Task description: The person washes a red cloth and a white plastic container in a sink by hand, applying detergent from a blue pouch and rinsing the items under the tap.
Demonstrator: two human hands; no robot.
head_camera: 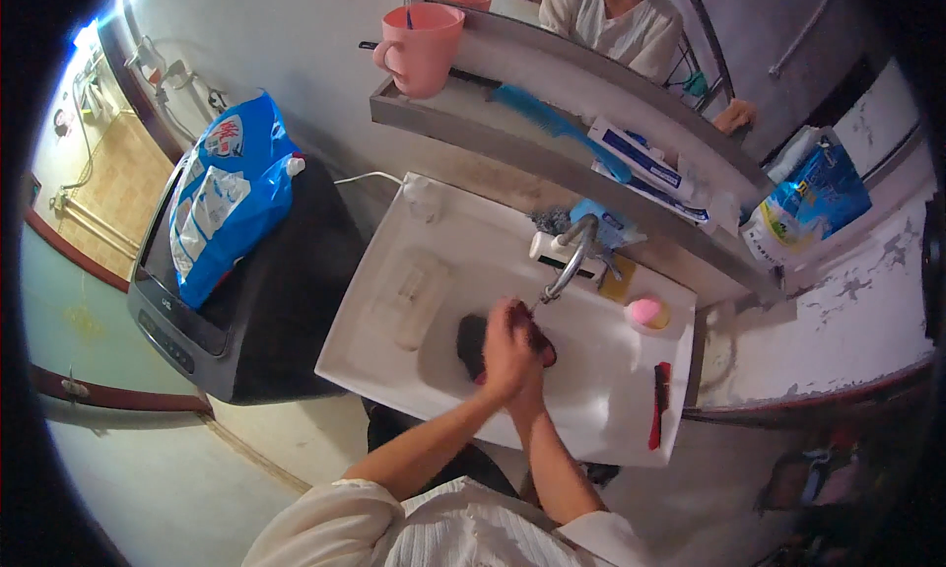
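Over the basin of a white ceramic sink [591,419], my left hand [505,354] is closed around a black item with pink edges [545,349], which looks like wet cloth. My right hand [530,384] presses against it from the other side, mostly hidden behind the left. More black material [471,341] shows left of my hands, low in the basin; whether it is the same piece I cannot tell. The curved metal faucet [580,253] stands just beyond my fingers, its spout near the item.
A pink soap or sponge [647,312] and a red-and-black comb-like item [660,404] lie on the sink's right side. Above runs a shelf [473,127] with a pink mug [425,50] and blue comb [558,127]. A blue bag [236,190] rests on a black washing machine [295,308] at left.
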